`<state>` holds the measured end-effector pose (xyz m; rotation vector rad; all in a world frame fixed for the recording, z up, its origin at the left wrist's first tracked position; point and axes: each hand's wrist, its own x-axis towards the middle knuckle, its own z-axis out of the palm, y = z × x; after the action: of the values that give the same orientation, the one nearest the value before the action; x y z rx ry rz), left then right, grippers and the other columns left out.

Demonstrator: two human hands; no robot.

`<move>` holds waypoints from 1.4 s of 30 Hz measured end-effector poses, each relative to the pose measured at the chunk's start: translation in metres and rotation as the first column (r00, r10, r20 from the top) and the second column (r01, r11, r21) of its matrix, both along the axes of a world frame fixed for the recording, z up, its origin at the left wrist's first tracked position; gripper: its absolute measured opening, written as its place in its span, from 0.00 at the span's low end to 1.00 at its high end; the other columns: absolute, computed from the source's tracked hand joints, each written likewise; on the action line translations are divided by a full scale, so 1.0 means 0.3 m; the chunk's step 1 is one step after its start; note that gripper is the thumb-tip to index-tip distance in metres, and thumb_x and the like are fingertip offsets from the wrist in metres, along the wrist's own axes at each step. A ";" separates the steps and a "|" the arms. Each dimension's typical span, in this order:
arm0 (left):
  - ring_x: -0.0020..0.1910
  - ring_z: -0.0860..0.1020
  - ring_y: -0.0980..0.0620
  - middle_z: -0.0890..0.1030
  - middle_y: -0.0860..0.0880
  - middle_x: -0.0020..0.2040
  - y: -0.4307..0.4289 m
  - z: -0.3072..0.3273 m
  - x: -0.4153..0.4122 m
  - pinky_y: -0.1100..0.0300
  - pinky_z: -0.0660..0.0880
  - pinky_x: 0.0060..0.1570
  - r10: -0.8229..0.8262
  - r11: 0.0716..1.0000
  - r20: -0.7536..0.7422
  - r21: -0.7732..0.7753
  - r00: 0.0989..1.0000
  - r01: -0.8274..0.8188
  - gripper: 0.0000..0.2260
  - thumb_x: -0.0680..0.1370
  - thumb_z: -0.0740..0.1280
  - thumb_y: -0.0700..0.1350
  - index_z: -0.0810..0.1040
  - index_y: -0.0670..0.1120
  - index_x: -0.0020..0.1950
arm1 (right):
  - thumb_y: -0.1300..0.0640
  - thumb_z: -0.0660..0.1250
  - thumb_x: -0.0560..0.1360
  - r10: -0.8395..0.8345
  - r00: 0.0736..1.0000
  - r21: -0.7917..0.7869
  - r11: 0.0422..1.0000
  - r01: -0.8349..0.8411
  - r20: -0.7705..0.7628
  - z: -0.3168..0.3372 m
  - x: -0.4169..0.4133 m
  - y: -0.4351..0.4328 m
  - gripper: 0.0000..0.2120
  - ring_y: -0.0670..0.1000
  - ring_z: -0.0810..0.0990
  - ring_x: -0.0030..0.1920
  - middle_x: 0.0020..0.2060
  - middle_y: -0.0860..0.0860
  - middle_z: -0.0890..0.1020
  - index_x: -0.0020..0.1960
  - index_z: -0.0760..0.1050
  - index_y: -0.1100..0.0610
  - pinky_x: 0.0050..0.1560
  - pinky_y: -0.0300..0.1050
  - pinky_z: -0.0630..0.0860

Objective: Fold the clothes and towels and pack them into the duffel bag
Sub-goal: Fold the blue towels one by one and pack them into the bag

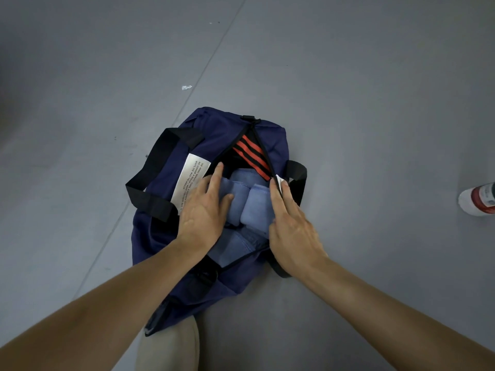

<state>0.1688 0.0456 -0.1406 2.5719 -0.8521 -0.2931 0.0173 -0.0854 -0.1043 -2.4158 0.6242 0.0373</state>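
A navy duffel bag (214, 129) lies unzipped on the grey floor, with black handles (150, 172) and a white printed label (188, 180) on its left side. Inside are a black garment with orange-red stripes (250, 156), two rolled light-blue towels (255, 207) and a blue denim piece (235, 247) nearest me. My left hand (203, 210) presses with straight fingers on the left towel at the opening's left edge. My right hand (292, 226) lies along the right zipper edge, fingers straight, fingertips beside a small white tag (279, 181). Its thumb is partly hidden inside the bag.
A white and red bottle (478, 200) lies at the right edge of view. A small white scrap (186, 87) sits on the floor beyond the bag. My beige trouser leg (171, 346) is just below the bag. Floor seams run diagonally on the left.
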 end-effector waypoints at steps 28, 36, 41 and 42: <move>0.77 0.61 0.53 0.63 0.54 0.79 -0.883 0.288 -1.139 0.61 0.58 0.71 -0.830 0.540 -0.206 -0.065 0.518 0.839 0.31 0.81 0.58 0.62 0.49 0.63 0.81 | 0.39 0.53 0.83 -0.723 0.691 -0.144 0.687 0.713 -0.026 -0.019 -1.377 -0.669 0.32 0.52 0.45 0.81 0.82 0.48 0.46 0.81 0.44 0.42 0.77 0.53 0.53; 0.74 0.66 0.49 0.67 0.49 0.78 -0.980 0.022 -1.339 0.56 0.64 0.70 -0.734 0.599 -0.368 0.045 0.571 0.800 0.30 0.83 0.58 0.59 0.50 0.57 0.82 | 0.47 0.63 0.81 -0.721 0.668 -0.228 0.692 0.685 -0.183 -0.293 -1.464 -0.761 0.30 0.63 0.66 0.72 0.75 0.58 0.67 0.79 0.60 0.55 0.67 0.58 0.68; 0.64 0.73 0.46 0.75 0.48 0.68 -0.903 -0.001 -1.235 0.55 0.69 0.63 -0.686 0.629 -0.366 0.137 0.629 0.766 0.29 0.82 0.59 0.58 0.53 0.57 0.82 | 0.61 0.77 0.68 -0.733 0.678 -0.337 0.652 0.679 -0.052 -0.322 -1.427 -0.806 0.15 0.64 0.80 0.38 0.38 0.59 0.81 0.52 0.79 0.60 0.37 0.54 0.76; 0.66 0.72 0.47 0.74 0.49 0.69 -0.890 0.007 -1.210 0.55 0.69 0.64 -0.681 0.639 -0.354 0.141 0.642 0.756 0.29 0.82 0.59 0.58 0.54 0.57 0.81 | 0.65 0.77 0.64 -0.719 0.695 -0.344 0.658 0.670 -0.021 -0.321 -1.417 -0.799 0.13 0.63 0.79 0.34 0.33 0.59 0.81 0.47 0.79 0.61 0.33 0.52 0.75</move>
<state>-0.1941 -0.2215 -0.1386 2.1804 -1.8263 -1.0454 -0.4079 -0.3250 -0.2007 -2.2961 1.7230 -0.2165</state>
